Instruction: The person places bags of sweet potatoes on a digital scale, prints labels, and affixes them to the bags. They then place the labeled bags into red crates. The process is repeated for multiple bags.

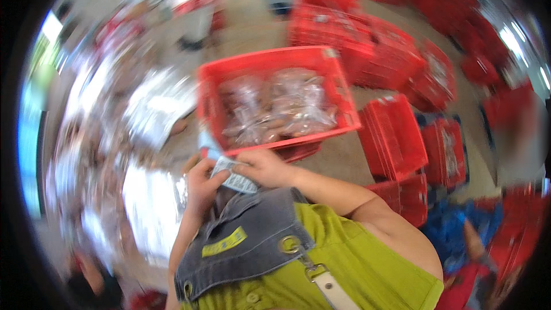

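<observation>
My left hand (201,187) and my right hand (267,169) meet in front of my apron. Between them they grip a light blue and white printed strip (234,175), which bears marks too blurred to tell. One end of the strip runs up along the near left corner of a red plastic crate (275,55). Clear plastic bags (297,105) of brownish contents lie inside this crate, and what they hold cannot be made out. Part of another red crate (301,151) shows beneath it.
Stacked red crates (331,26) stand beyond and to the right, with red crates (394,137) close by my right arm. A blurred work table with shiny metal trays (150,211) lies on my left. A person (469,280) is at lower right beside blue plastic (456,232).
</observation>
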{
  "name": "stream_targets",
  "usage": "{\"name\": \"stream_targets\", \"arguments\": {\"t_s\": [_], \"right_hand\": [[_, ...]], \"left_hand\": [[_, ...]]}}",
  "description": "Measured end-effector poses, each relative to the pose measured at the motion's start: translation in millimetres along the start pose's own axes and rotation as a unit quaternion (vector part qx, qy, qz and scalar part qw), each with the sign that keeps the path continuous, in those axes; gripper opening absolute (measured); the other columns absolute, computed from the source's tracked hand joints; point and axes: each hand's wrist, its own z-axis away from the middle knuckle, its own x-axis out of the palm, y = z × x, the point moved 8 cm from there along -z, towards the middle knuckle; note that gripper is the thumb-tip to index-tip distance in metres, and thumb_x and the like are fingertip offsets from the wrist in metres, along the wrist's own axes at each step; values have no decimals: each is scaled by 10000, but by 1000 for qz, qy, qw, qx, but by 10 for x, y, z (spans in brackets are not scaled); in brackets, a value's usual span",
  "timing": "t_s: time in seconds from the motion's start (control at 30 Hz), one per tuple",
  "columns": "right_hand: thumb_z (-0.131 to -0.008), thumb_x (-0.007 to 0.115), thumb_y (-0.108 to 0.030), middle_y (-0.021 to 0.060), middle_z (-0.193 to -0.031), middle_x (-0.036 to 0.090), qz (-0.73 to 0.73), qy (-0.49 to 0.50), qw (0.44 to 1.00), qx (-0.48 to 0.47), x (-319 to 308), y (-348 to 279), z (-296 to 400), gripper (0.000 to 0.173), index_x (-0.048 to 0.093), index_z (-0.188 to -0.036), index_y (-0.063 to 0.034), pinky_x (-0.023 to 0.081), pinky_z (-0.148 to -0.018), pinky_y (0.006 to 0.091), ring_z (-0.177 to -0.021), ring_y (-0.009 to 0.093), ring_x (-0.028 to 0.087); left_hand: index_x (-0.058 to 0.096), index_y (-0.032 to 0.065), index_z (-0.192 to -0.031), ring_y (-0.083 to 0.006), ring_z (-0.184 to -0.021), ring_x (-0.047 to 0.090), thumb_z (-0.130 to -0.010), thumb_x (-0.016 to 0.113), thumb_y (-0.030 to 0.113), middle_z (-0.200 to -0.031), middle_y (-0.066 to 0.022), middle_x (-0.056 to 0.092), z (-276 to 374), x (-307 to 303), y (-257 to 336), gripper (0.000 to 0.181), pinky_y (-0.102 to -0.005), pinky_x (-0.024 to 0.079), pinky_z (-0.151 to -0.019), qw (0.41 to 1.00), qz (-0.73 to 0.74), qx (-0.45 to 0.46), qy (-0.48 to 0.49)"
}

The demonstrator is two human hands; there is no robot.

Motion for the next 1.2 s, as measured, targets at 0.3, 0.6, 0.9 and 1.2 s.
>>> {"name": "stream_targets", "arguments": {"t_s": [0.3, 0.6, 0.9, 1.2], "right_hand": [[-833, 616, -176, 107, -680, 582, -50, -258, 962, 71, 812, 389, -778, 176, 585, -816, -4, 426, -574, 301, -627, 164, 539], [-853, 584, -255, 206, -662, 529, -13, -382, 924, -10, 2111, -11, -1029, 284, 541, -759, 9, 402, -554, 370, -607, 321, 513], [-883, 569, -139, 0, -659, 508, -134, -176, 970, 105, 1696, 571, -1015, 202, 529, -750, 8, 382, -557, 238, -641, 58, 425], [-814, 566, -54, 135, -971, 604, -43, -272, 961, -20, 2085, -24, -714, 94, 556, -879, 13, 436, -811, 334, -900, 272, 576]], "left_hand": [[635, -34, -862, -91, -680, 533, -774, 664, 91, -744, -27, 622, 484, -564, -784, 155, -247, 435, -614, 950, 154, -101, 254], [625, -17, -881, -82, -692, 521, -810, 638, 84, -755, -5, 599, 1446, -1424, -943, 124, -226, 428, -641, 875, 120, -136, 450], [660, 72, -930, -246, -870, 575, -758, 674, 204, -886, -87, 623, 1584, -2012, -1317, 217, -345, 468, -779, 892, -333, -85, 295], [637, 35, -924, -74, -547, 445, -890, 531, 159, -660, 21, 540, 2015, -3720, -1287, 167, -224, 371, -510, 865, 73, -87, 489]]}}
